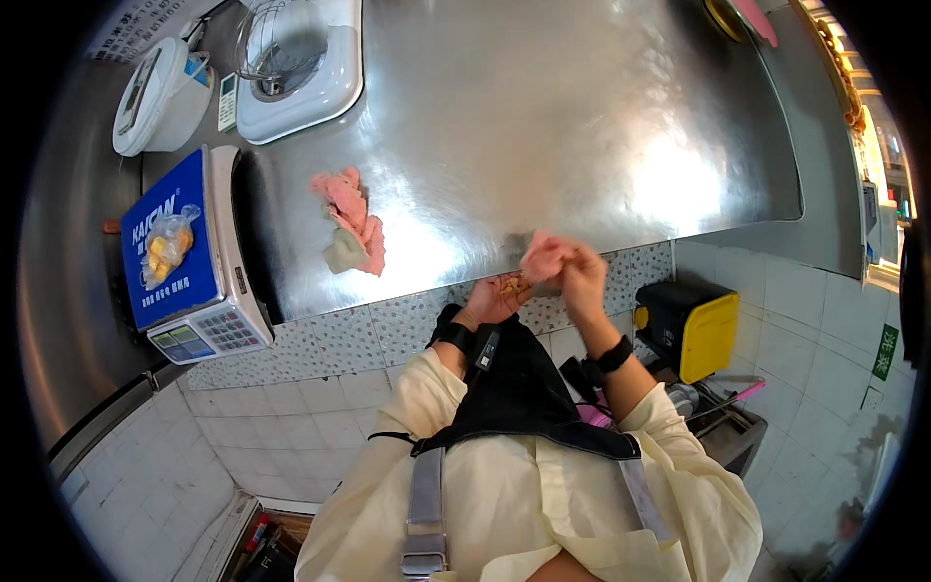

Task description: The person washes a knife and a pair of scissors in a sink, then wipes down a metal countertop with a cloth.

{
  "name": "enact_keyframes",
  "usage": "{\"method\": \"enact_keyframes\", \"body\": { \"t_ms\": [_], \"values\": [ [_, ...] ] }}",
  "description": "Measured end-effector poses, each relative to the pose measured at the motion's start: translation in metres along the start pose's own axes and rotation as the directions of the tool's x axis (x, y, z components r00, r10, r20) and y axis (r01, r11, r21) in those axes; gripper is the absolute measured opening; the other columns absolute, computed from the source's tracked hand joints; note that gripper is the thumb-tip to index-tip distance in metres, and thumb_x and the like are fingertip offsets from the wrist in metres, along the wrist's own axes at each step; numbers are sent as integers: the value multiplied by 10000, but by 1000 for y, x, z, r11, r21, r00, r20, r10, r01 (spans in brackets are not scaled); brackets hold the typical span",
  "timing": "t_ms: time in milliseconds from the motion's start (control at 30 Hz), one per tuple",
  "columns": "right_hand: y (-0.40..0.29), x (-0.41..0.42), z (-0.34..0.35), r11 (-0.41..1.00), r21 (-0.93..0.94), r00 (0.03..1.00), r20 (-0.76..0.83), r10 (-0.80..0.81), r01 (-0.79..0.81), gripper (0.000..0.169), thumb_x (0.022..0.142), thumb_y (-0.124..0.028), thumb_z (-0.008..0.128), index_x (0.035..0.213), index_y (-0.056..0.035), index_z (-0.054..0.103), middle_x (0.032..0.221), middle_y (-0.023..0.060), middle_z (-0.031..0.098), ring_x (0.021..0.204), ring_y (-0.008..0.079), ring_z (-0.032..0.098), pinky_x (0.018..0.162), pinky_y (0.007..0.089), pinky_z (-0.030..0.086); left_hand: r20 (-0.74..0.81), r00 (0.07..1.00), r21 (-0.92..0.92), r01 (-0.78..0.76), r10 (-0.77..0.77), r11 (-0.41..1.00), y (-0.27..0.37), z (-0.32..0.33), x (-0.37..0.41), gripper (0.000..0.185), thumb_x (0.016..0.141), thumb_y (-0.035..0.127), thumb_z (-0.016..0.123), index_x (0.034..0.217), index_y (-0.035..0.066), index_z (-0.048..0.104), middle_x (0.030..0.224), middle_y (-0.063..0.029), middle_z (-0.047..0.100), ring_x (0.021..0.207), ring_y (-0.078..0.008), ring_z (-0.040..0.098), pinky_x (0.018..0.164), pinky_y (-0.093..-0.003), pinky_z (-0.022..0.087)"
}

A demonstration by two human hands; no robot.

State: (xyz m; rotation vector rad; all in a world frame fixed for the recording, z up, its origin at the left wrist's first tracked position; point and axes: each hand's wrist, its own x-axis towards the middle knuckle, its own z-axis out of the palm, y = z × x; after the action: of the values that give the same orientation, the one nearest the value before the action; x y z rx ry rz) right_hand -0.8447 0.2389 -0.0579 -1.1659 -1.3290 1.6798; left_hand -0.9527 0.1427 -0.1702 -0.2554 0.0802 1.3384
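Observation:
My right hand [586,275] grips a crumpled pink cloth [542,256] at the front edge of the stainless steel table [509,145]. Just below that edge, my left hand [492,300] is cupped palm up, close to the cloth. Small yellowish crumbs [512,285] lie in its palm. Farther left on the steel rests a crumpled pink cloth [350,200], with a grey-green cloth [345,251] bunched against it.
At left stands a digital scale [225,320] carrying a plastic bag of yellow pieces [167,249]. Behind it are a lidded white tub [171,102], a remote control [228,102] and a white appliance with a wire whisk [305,94]. A black-and-yellow bin [705,335] stands below, right.

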Motion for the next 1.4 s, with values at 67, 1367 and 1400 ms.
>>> {"method": "enact_keyframes", "body": {
  "t_ms": [67,1367,1400],
  "values": [
    [-22,34,-1,999,-33,983,-185,12,-18,206,884,21,417,983,4,596,856,43,630,657,77,542,569,200,438,-61,997,31,43,-41,999,8,22,-4,478,968,325,278,1282,-15,395,1295,-182,448,1161,-257,484,974,-322,418],
    [-26,188,-56,521,-802,637,-242,-732,294,115,829,-91,529,896,-62,618,1035,107,610,982,294,557,854,378,438,-228,972,127,91,-61,988,37,16,-50,490,940,187,281,1318,-124,258,1363,-257,331,1271,-334,348,1047,-381,342],
    [-25,196,-43,624,-640,704,-178,-688,448,178,806,-60,524,947,-91,628,1087,101,605,1038,290,540,893,376,421,-250,967,131,87,-52,988,37,18,-45,496,945,212,280,1314,-121,269,1364,-250,335,1271,-328,351,1050,-378,337]
  ]
}}
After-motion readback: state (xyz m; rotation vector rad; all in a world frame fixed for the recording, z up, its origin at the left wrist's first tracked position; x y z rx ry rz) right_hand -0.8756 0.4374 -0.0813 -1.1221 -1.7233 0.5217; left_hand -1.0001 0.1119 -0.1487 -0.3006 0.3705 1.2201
